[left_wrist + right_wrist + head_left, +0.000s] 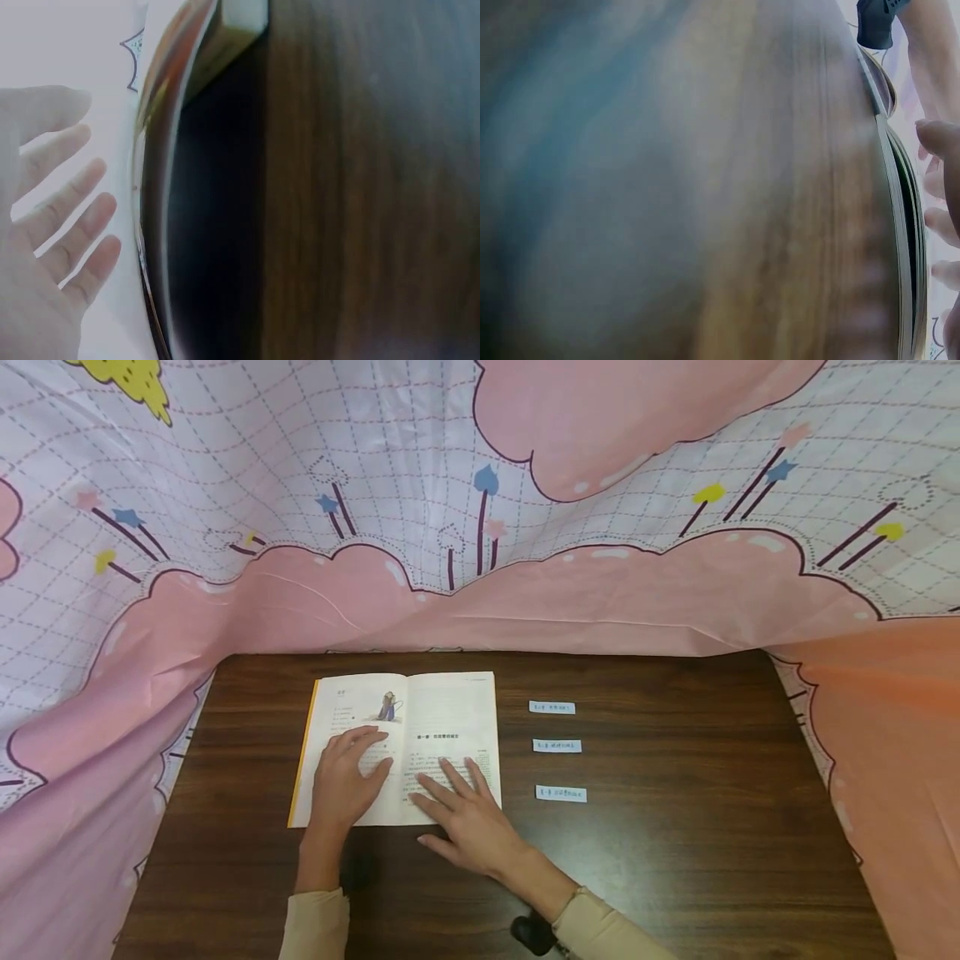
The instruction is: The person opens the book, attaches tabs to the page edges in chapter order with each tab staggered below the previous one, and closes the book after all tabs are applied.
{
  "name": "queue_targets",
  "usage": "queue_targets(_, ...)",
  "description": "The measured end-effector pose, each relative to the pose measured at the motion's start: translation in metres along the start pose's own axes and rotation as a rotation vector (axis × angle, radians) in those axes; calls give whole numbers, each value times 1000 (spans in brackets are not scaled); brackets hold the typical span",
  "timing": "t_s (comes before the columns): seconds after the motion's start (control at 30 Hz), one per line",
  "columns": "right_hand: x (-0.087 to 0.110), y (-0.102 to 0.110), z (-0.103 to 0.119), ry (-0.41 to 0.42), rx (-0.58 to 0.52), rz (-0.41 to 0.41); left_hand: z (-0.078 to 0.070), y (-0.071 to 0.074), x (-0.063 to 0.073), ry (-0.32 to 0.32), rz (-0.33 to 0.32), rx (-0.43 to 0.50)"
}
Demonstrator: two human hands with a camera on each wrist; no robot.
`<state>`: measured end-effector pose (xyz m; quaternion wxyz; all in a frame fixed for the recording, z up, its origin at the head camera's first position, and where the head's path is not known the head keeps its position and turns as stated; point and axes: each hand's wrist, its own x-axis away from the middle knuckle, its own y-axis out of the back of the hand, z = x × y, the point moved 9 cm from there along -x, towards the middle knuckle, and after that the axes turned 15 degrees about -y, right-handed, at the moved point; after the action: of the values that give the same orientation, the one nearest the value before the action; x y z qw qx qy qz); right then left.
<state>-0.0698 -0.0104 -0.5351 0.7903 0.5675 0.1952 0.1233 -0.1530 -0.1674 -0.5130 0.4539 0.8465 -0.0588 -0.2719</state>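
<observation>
An open book [450, 702] lies on the dark wooden table, with a small figure drawing on its left page and printed text on the right. Over the left page is my left hand [347, 781], its fingers loosely bent and nothing in its grasp. My right hand [472, 827] spreads its fingers across the lower part of the right page, the thumb off the book's bottom edge. In the left wrist view, the left hand [56, 210] shows its fingers apart beside the book's curved edge. The right wrist view catches the right hand [946, 217] along the page edges.
Three pale blue paper strips with handwriting lie right of the book: a top strip [552, 707], a middle strip [557, 746] and a lower strip [561, 793]. A patterned pink and white cloth [570, 602] hangs behind and around the table [697, 860].
</observation>
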Motion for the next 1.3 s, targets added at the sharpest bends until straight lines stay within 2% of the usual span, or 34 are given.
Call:
queue_targets(0.27,7,9,-25,-66,-77,-9,-15,-12,-8,-54,1,107)
queue_targets(0.73,14,19,-49,-123,-122,-56,-25,-17,-6,-64,-22,140)
queue_targets(0.9,17,24,-57,-127,-141,-87,-28,-19,-6,-66,-38,187)
queue_targets(1.13,23,32,-79,-166,-161,-106,-37,-30,-8,-59,-35,266)
queue_targets(1.3,30,34,-97,-207,-187,-107,-47,-40,-12,-78,-30,292)
